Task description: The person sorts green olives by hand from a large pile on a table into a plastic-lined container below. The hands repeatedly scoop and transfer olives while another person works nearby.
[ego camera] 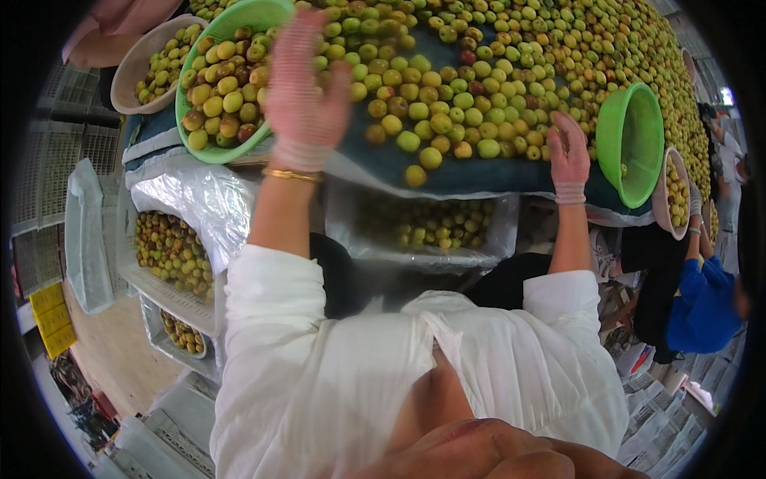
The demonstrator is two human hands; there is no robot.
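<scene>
My left hand [306, 96], in a pink-and-white knit glove and blurred, is raised over the right rim of a green plastic basket [197, 54]. Its thumb stands apart from the fingers, and no fruit shows in it. The basket is heaped with green and reddish-brown jujubes [230, 99]. My right hand [568, 152], gloved alike, rests at the near edge of the loose jujubes [473, 114] with curled fingers; whether a fruit is inside them is hidden. Right of it, a second green basket [610, 141] leans tilted on its side, with a fruit or so visible inside.
Below the dark-blue table cover [353, 149] stands a plastic-lined crate [508, 227] of jujubes. More lined crates [173, 299] are at left. A pale basket [128, 78] sits near another person's arm [102, 51]. A person in blue [706, 305] works at right beside a pinkish basket [661, 206].
</scene>
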